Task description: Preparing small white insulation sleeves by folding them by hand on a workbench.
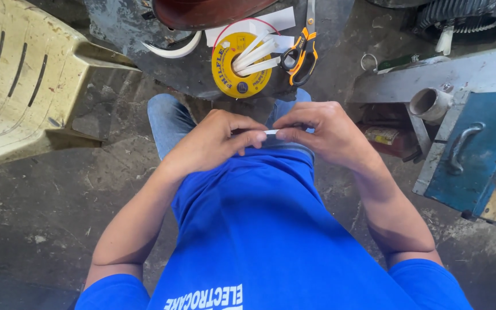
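My left hand (pixel 216 140) and my right hand (pixel 320 129) meet in front of my blue shirt, above my lap. Both pinch a small white strip (pixel 271 132) between thumbs and fingertips; only a short bit of it shows between them. Just beyond the hands, on a dark round surface (pixel 121 28), lies a yellow spool (pixel 241 64) with several white strips (pixel 255 55) laid across its middle. Orange-and-black scissors (pixel 301 54) rest to the right of the spool.
A cream plastic chair (pixel 21 80) stands at the left. At the right sits a grey and blue metal box (pixel 477 155) with a handle and a short pipe stub (pixel 429 103). A brown rounded object (pixel 202 11) lies at the top. Concrete floor lies all around.
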